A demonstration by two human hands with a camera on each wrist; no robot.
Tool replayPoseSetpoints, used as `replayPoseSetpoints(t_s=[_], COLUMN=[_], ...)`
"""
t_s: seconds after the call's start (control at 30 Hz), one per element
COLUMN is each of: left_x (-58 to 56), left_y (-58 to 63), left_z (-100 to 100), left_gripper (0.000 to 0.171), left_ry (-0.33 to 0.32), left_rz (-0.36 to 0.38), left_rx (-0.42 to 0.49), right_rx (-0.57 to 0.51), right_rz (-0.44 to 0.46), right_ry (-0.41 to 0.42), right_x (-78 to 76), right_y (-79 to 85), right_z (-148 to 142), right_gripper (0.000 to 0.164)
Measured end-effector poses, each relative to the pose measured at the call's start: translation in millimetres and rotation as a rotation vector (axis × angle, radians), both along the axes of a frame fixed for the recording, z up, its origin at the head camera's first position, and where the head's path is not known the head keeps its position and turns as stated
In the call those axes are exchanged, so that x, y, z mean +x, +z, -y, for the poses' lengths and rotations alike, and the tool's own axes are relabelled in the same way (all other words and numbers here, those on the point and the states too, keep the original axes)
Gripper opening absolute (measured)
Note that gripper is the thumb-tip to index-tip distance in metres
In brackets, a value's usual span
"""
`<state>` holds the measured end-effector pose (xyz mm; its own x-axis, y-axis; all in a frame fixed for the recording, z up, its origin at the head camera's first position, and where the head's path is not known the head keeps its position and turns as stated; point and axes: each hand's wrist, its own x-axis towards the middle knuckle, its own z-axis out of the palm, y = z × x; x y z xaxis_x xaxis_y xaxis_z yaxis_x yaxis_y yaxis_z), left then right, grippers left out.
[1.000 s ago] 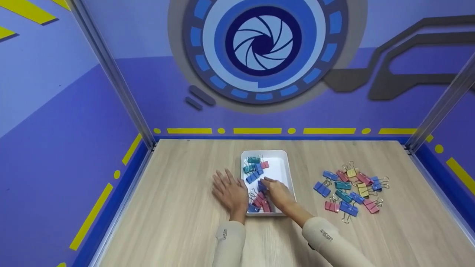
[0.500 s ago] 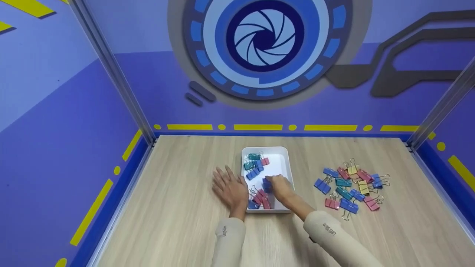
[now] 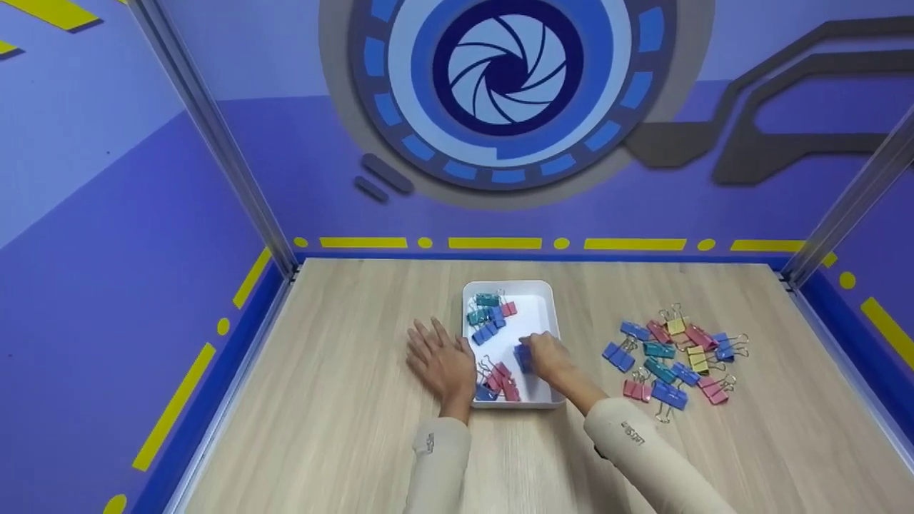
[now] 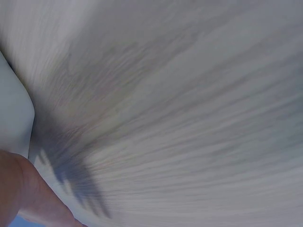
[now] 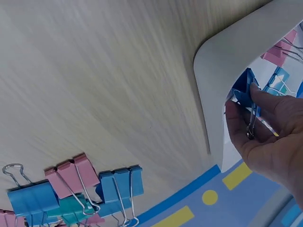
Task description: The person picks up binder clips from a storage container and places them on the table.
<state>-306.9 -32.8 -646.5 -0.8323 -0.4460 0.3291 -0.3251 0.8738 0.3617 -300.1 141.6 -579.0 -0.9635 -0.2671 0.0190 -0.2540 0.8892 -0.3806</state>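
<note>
Inside the white tray [image 3: 537, 300], my right hand [image 3: 551, 355] pinches a blue binder clip [image 3: 524, 358] between thumb and fingers. The right wrist view shows that blue clip [image 5: 244, 87] with its wire handle lying toward the palm. My left hand [image 3: 444, 363] rests beside the tray's left wall, fingers straight and spread, thumb at the rim. Green, blue and pink clips [image 3: 489, 315] lie at the tray's far left. Pink and blue clips [image 3: 502, 380] sit at its near left. In the left wrist view only part of the left hand [image 4: 35, 194] shows, against the tray wall.
To the right of the tray, a loose pile of blue, pink, green and yellow binder clips [image 3: 671, 360] lies on the wooden table [image 3: 343, 400]. Blue-purple panels [image 3: 400, 214] wall the table at the back and both sides, with metal posts [image 3: 268, 228] at the corners.
My right hand has moved a little to the right inside the tray with the blue binder clip, away from the near-left clips. My left hand has stayed at the tray's left side.
</note>
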Motion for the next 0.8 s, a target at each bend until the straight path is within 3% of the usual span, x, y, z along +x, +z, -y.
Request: replayPoseSetpoints(t_s=[0.27, 0.43, 0.6, 0.8], left_x=[1.9, 2.7, 2.9, 1.2], left_y=[1.2, 1.3, 0.4, -1.3], left_z=[-2, 0, 2, 6], left_gripper=[0.066, 0.066, 0.065, 0.065], left_ry=[0.006, 0.003, -0.008, 0.016], left_rz=[0.012, 0.016, 0.040, 0.050], left_rx=[0.015, 0.030, 0.015, -0.008], right_rx=[-0.126, -0.180, -0.251, -0.282], right_rz=[0.038, 0.091, 0.036, 0.014], right_ry=[-0.061, -0.077, -0.011, 0.080], right_x=[-1.8, 0.6, -0.1, -0.5], right_y=[-4.6, 1.4, 23.2, 67.4], right_z=[-2, -6, -20, -56], right_gripper=[0.033, 0.034, 0.035, 0.036])
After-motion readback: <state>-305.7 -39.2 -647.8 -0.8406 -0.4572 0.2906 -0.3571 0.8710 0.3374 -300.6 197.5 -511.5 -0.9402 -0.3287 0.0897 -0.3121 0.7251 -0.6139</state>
